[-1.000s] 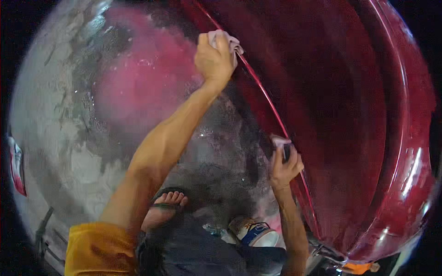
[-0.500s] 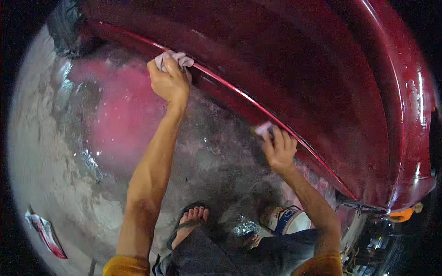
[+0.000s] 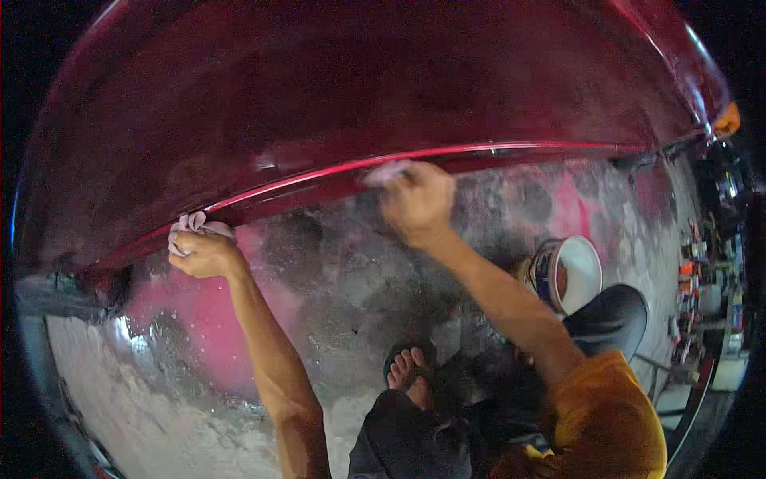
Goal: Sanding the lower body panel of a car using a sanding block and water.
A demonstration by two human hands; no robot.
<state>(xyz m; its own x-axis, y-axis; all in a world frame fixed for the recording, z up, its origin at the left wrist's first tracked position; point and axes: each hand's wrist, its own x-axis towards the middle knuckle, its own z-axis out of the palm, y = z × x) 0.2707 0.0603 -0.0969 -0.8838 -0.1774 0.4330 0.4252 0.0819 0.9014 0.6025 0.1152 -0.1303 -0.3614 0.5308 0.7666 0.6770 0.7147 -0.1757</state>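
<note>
A dark red, glossy car body panel (image 3: 359, 88) spreads across the top, a bright highlight running along its lower ridge. My left hand (image 3: 207, 257) is closed around a crumpled pale pink cloth (image 3: 199, 226), held against the panel's lower edge on the left. Farther right, my right hand (image 3: 424, 203) is closed on a small pale pink pad (image 3: 389, 171) just below the ridge. Motion smears that hand and the pad, so whether the pad is folded cloth or sandpaper I cannot make out.
On the wet, pink-stained concrete floor (image 3: 351, 263), a white bucket (image 3: 589, 259) stands beside my knee. My sandalled foot (image 3: 408, 369) is below. Cluttered bottles and cans (image 3: 692, 271) line the far right, and an orange patch (image 3: 726, 120) shows past the panel's end.
The view has turned, so the panel's edge now arches across the picture. Against the panel, my right hand has moved up closer to the ridge. My left hand still holds the cloth at the lower edge.
</note>
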